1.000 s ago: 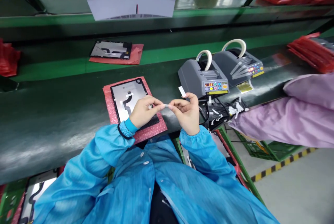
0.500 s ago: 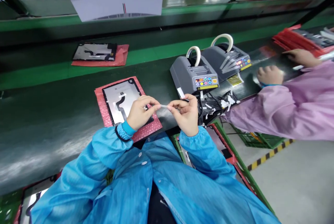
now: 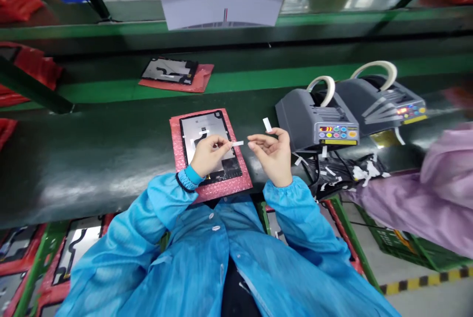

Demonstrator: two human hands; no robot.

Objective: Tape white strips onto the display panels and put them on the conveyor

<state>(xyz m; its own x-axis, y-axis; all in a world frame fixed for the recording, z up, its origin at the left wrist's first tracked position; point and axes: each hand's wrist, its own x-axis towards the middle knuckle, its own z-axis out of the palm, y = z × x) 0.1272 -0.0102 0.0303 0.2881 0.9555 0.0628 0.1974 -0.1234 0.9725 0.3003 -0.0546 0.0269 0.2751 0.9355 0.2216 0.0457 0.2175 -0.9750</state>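
Here, the left hand (image 3: 209, 155) pinches a white strip (image 3: 238, 143); the right hand (image 3: 276, 157), fingers parted, bears a second strip (image 3: 267, 124). Below, green crates (image 3: 36, 270) hold dark-framed panels (image 3: 82, 239).

Blue coat (image 3: 192, 258), white buttons (image 3: 216, 228), gathered cuffs (image 3: 284, 190)

A factory workshop, shown by the green workbench (image 3: 111, 154), tape dispensers (image 3: 298, 119), crates (image 3: 388, 239) and striped floor marking (image 3: 424, 281).

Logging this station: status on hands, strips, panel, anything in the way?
Left hand pinching white strip. Right hand open, second strip at its fingers. Panel on red bubble sheet, left hand hiding part.
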